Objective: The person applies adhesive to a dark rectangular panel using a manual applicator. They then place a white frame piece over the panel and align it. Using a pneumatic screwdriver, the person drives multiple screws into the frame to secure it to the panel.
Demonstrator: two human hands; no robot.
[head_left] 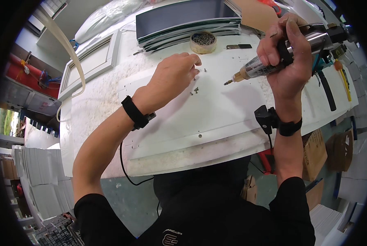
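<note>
My right hand [288, 53] is wrapped around a silver powered screwdriver [257, 67]. Its brass-coloured nose and bit [228, 83] point left and down, above a white panel [171, 119]. My left hand [171, 78] hovers over the same panel with its fingers curled in. Whatever may be between those fingertips is hidden or too small to make out. Several loose small screws [196, 89] lie on the panel beside the left fingertips. Beyond them stands a round tub [203, 48] filled with screws.
Behind the tub is a stack of dark-topped panels [187, 20]. A white frame [89, 61] lies at the left, below a hanging pale hose [69, 45]. A flat dark tool [239, 46] rests right of the tub. Black-handled [327, 90] and yellow tools [344, 84] lie at the right.
</note>
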